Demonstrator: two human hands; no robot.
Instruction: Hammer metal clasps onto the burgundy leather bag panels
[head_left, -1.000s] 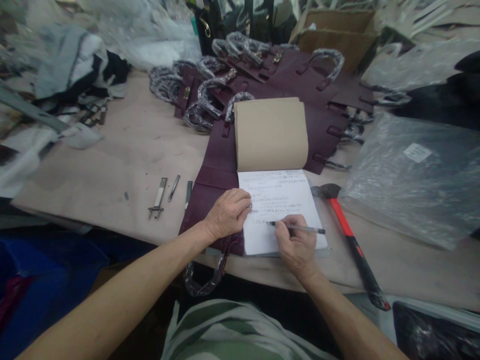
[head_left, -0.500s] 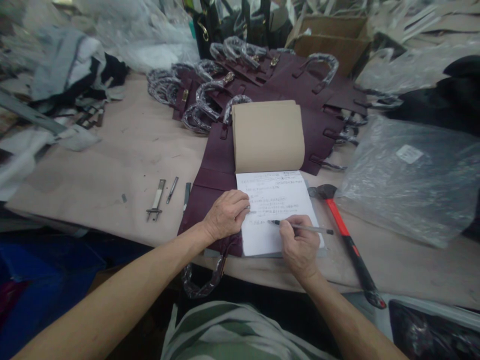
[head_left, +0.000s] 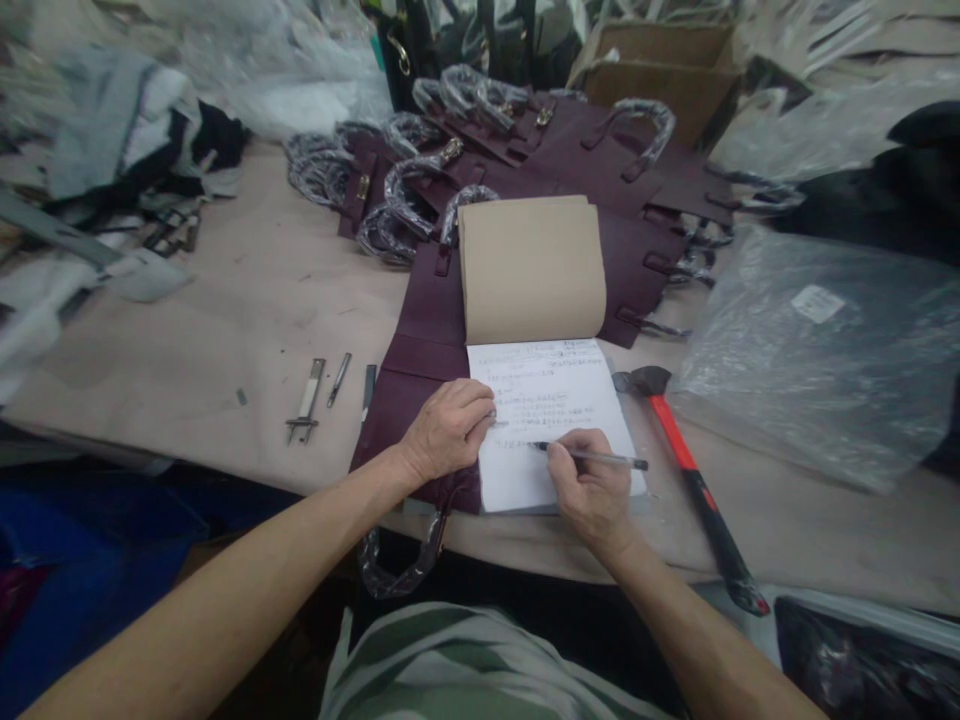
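Note:
My right hand [head_left: 594, 490] grips a pen [head_left: 611, 458] with a clear barrel, its dark tip on the written page of an open notebook [head_left: 517, 487]. Lines of handwriting cover the page's upper part, and the brown cover [head_left: 532, 270] is folded back away from me. My left hand [head_left: 450, 428] lies on the page's left edge, fingers curled together; a small pale bit shows at the fingertips, too small to name. Beneath the notebook and left hand is a dark purple leather bag piece [head_left: 427, 310], its plastic-wrapped handle [head_left: 401, 570] hanging over the table edge.
A hammer [head_left: 686, 460] with a red and black handle lies right of the notebook, near a clear plastic bag [head_left: 817, 370]. Small metal tools [head_left: 307, 400] lie to the left. Behind are piled purple bags [head_left: 555, 150] with wrapped handles and a cardboard box [head_left: 660, 80].
The pen and my right hand have shifted slightly left over the page. The whole view has moved a little; my left hand stays on the page's edge.

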